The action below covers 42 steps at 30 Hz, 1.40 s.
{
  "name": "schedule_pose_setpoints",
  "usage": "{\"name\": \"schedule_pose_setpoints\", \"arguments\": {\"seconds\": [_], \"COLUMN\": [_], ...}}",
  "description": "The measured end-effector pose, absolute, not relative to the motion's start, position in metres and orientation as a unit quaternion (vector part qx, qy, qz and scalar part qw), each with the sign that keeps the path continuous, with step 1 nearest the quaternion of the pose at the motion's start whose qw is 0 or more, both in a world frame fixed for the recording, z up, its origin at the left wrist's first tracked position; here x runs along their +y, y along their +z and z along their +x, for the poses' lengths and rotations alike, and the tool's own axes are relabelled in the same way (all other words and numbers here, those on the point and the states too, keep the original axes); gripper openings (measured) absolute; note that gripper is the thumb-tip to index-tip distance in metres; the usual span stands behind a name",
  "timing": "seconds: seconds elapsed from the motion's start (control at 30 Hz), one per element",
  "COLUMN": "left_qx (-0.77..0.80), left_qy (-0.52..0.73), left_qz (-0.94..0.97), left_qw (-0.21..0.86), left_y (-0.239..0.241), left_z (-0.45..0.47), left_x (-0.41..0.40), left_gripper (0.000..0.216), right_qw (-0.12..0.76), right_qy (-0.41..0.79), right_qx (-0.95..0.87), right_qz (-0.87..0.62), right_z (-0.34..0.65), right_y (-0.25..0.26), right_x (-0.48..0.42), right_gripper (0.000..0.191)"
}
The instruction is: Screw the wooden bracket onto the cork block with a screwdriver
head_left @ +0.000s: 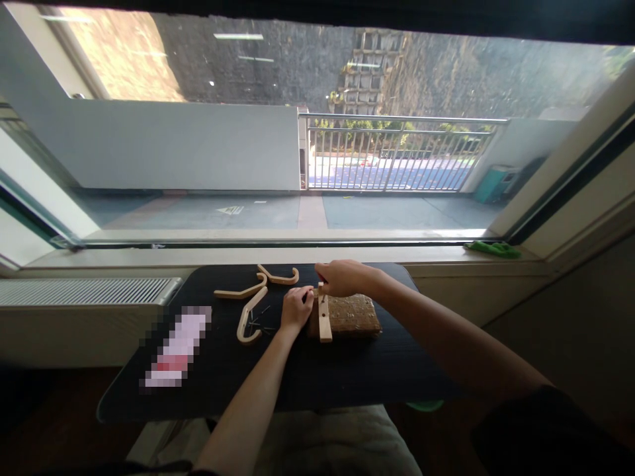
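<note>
A light wooden bar point(324, 320) with dark holes lies against a brown, rough-textured block point(354, 314) on the table. My left hand point(296, 307) is closed at the left side of the bar, fingers pinching a small wooden part that joins it, which looks like a wooden hook seen end-on. Above the bar's far end, my right hand point(342, 277) is wrapped round a screwdriver, mostly hidden; a bit of red shows at the fingers. A thin dark shaft stands between that hand and the bar. Loose screws point(258, 320) lie left of my left hand.
Three bent wooden hooks point(243, 320) lie on the left of the black table point(297, 383). A blurred pink item point(183, 340) is near the left edge. Beyond are a window sill point(248, 256) with a green cloth point(491, 249), and a radiator point(89, 291) at left.
</note>
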<state>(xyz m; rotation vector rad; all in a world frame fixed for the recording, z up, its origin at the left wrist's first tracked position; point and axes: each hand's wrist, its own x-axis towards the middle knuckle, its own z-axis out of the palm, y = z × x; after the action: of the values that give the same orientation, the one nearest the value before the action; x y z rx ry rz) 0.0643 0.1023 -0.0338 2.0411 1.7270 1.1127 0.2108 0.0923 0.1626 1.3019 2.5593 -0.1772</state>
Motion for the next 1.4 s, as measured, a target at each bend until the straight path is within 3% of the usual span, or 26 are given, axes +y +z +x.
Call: {"name": "schedule_pose_setpoints", "arguments": {"seconds": [1.4], "left_qx": [0.6], "left_qy": [0.369], "left_qz": [0.701], "left_qw": [0.111], "left_y": [-0.033], "left_z": [0.0652], "left_x": [0.1014], "left_gripper": [0.02], "right_qw": [0.121], "right_qy": [-0.068], "right_qx": [0.896], "right_qz": [0.422], "right_z": [0.2074], "right_y": [0.1574], "right_x": [0.0972], "right_gripper": [0.027]}}
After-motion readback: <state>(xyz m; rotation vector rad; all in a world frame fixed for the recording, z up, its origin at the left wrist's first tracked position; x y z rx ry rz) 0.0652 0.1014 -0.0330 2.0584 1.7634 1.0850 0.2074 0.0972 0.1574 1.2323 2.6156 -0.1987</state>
